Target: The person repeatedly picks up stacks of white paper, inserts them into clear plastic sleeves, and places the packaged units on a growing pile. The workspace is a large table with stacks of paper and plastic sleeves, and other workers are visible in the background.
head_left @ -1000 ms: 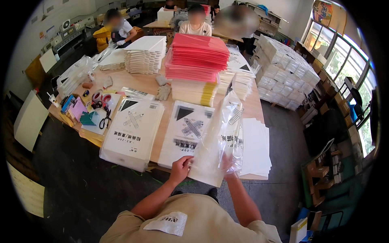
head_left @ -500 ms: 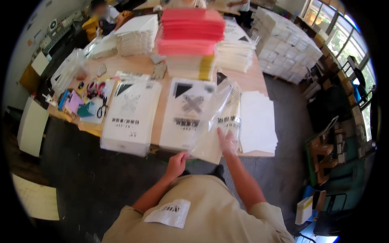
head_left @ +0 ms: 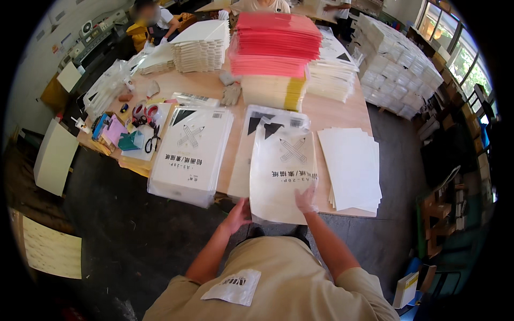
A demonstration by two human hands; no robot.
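Note:
A clear-bagged pack of drawing paper, printed with crossed pencils and a black corner, lies at a slant over the middle stack of bagged packs. Its lower end reaches past the table's front edge. My right hand, apparently in a thin clear glove, grips the pack's right side, thumb on top. At the lower left edge is my left hand, fingers apart and close against the pack; whether they touch it is hard to see. A neat stack of similar packs sits to the left, loose white sheets to the right.
Pink packs are piled high at the table's middle. Tape rolls, black scissors and work gloves lie on the table. A wrapped white pallet load stands at right. Other people are beyond the table.
The pack has swung from a steep tilt to lying flatter, its printed face up. My left hand has let go of the bag's corner and opened beside it. The view has shifted slightly.

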